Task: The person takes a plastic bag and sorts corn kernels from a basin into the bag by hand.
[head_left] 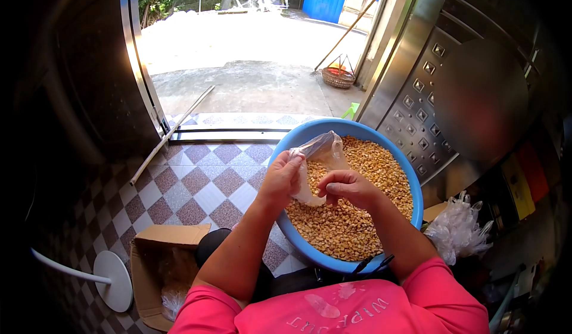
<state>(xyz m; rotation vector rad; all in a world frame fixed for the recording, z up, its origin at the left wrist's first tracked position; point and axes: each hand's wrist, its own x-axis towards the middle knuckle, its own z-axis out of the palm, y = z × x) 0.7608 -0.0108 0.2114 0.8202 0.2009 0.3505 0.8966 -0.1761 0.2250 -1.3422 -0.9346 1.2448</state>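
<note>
A clear plastic bag [325, 149] is held spread over a large blue tub [419, 215] full of yellow, kernel-like pieces [357, 233], perhaps corn. My left hand [285, 179] pinches the bag's left edge between thumb and fingers, above the tub's left rim. Over the middle of the kernels, my right hand [348, 190] has curled fingers at the bag's lower right edge; its fingertips are partly hidden. The bag looks thin and slack, and no filling shows in it.
An open cardboard box [146, 274] stands at the lower left beside a white round base [113, 280]. Bunched plastic bags [459, 227] lie right of the tub. A pole [173, 134] crosses the doorway sill; a wicker basket [338, 78] sits outside. A metal door [411, 96] borders the right.
</note>
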